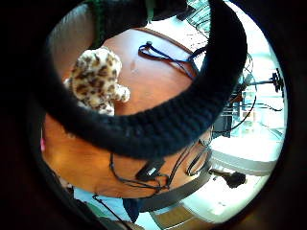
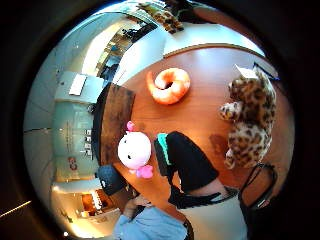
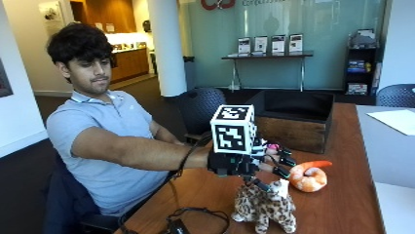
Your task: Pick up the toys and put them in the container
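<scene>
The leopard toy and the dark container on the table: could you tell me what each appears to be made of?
Leopard toy: plush fabric, judging by its fuzzy, matte spotted pile. Container: apparently wood with a dark matte finish, given the brown grain on its side, though a veneer cannot be excluded.

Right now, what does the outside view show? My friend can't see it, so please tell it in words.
A person at a wooden table reaches their gloved right hand out above a spotted leopard plush that sits upright. An orange shrimp plush lies on the table beside the leopard, and a dark wooden box stands further back on the table.
</scene>
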A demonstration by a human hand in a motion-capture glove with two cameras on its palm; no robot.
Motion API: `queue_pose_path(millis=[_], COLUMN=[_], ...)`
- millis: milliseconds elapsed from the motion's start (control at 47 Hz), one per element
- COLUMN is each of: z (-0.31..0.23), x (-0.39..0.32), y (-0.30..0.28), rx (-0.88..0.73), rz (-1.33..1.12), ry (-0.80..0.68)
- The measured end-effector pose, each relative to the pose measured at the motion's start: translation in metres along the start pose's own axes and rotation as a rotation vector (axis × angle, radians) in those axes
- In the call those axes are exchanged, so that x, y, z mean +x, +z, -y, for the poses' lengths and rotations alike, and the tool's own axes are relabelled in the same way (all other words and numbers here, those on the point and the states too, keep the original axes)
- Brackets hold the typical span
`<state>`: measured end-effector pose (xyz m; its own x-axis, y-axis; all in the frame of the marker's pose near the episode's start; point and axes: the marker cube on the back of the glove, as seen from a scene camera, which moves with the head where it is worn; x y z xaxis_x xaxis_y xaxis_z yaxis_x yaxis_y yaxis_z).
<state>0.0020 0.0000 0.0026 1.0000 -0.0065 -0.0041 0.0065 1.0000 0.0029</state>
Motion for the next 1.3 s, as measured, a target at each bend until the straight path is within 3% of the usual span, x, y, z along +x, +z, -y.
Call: queue_pose_path(millis=[426,681,852,979,1299], z=[0.0,0.004,0.011,0.016,0.03], x=[0.002,0.011,0.004,-0.008,-0.15], y=[0.001,0.075,0.089,0.074,-0.052], rx=[0.003,-0.18,0.095,0.194,0.336], rz=[-0.007,-0.032,-0.048,-0.075,0.152], ry=[0.018,0.081,0.039,-0.02,-0.204])
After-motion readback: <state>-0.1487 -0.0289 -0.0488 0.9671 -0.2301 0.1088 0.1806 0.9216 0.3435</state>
